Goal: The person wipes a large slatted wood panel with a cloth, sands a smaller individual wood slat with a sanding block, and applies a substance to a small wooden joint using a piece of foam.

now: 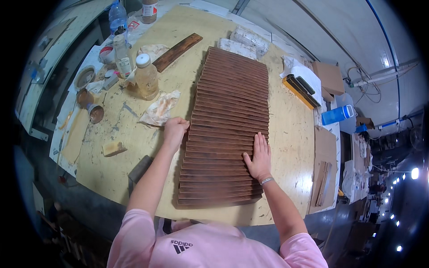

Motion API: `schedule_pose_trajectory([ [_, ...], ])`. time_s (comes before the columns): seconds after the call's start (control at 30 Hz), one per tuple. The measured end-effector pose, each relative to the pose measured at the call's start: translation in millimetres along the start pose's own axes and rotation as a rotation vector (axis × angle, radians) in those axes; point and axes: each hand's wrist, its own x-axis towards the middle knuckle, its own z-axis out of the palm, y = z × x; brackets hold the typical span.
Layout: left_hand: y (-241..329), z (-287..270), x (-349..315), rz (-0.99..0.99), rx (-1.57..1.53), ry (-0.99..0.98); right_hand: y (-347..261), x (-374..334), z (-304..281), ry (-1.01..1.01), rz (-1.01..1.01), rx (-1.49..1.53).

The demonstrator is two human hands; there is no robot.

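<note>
A long dark-brown ribbed wooden panel (228, 107) lies lengthwise before me, its many slats running crosswise. My right hand (259, 160) rests flat on the panel's right side, fingers stretched out over the slats and thumb apart. At the panel's left edge, about halfway along, my left hand (175, 130) is closed with its fingers curled. Whatever those fingers pinch, if anything, is too small or hidden to make out. Just beyond the left hand lies a crumpled stained cloth (161, 108).
The panel lies on a stained plywood tabletop (286, 178). Left of it stand a jar with a white lid (146, 80), a glass bottle (121, 56) and a sponge (113, 148). A loose brown board (178, 51) lies beyond. At right are a yellow-black box (300, 91) and blue bottle (336, 115).
</note>
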Motion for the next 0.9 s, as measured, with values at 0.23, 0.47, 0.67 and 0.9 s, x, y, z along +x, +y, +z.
schedule_pose_trajectory([
  [0.23, 3, -3, -46, 0.138, 0.202, -0.052, 2, -1, 0, 0.006, 0.005, 0.012],
  [0.47, 8, -10, -49, 0.045, 0.117, -0.094, 2, -1, 1, 0.012, 0.005, 0.008],
  [0.67, 23, -14, -38, -0.199, -0.026, -0.138, 1, -2, 0, 0.006, 0.014, 0.012],
  [0.9, 32, -19, -24, -0.232, 0.123, -0.254, 0, 0, 0, 0.000, 0.013, -0.003],
])
